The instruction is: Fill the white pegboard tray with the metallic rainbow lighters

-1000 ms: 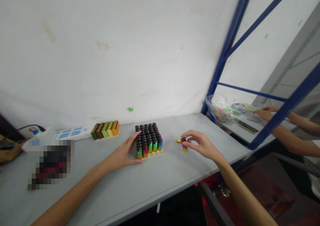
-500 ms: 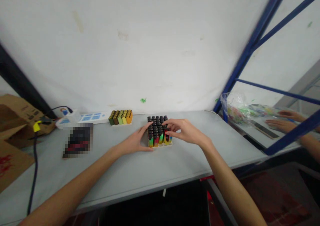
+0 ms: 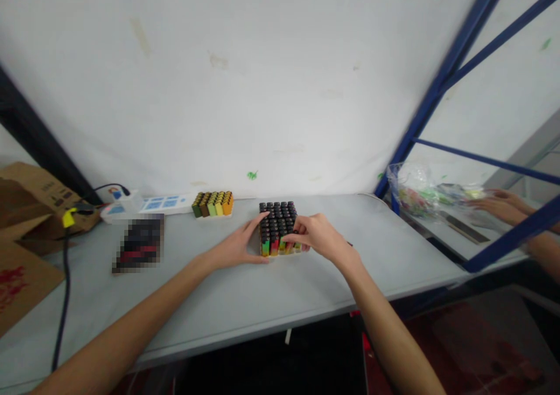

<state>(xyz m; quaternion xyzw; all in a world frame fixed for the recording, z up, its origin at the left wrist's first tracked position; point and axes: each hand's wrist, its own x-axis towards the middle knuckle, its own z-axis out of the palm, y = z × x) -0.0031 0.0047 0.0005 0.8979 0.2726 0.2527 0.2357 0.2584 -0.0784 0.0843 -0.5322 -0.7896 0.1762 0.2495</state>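
A white-based tray of lighters (image 3: 273,226) stands on the table, packed with black-topped lighters in see-through colours, green and red at the front. My left hand (image 3: 236,244) grips its left side, with one digit along the upper edge and another by the front corner. At the front right of the same tray, my right hand (image 3: 312,234) is closed in a pinch on a lighter, whose body is mostly hidden by the fingers. A small dark tip (image 3: 350,244) shows beyond my right wrist; I cannot tell what it belongs to.
A second tray of lighters (image 3: 213,204), yellow, green and orange, stands near the wall beside a white power strip (image 3: 166,203). Left are a blurred-out dark object (image 3: 139,244), a paper bag (image 3: 26,266) and a cable. Beyond the blue frame (image 3: 431,106), another person's hands (image 3: 503,205) work near plastic bags (image 3: 413,193).
My right hand has turned and its fingers have curled in at the tray's front right. My left hand stays at the tray's side. The other person's hands have shifted slightly.
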